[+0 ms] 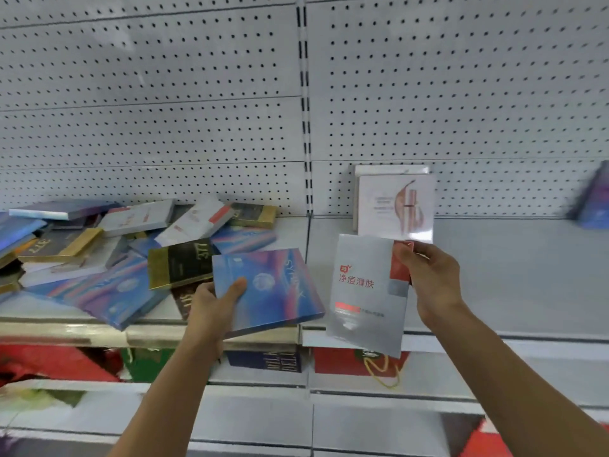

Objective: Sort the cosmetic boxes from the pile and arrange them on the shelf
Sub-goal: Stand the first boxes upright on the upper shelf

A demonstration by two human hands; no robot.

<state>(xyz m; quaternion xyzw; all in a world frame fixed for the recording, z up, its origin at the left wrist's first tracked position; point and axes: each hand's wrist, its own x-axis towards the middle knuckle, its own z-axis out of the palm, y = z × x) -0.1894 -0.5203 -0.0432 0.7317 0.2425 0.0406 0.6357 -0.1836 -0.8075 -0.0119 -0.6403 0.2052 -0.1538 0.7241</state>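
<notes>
Silver-grey box [365,291]: showing red characters "净痘清肤" beside a small red logo; the line under them is blurring out.
Black and gold box [179,263]: showing "377", seen upside down.
Second black and gold box [59,244]: showing "377" too, upside down.
Blue-pink box [267,288]: carrying lettering too blurred for reading.
</notes>
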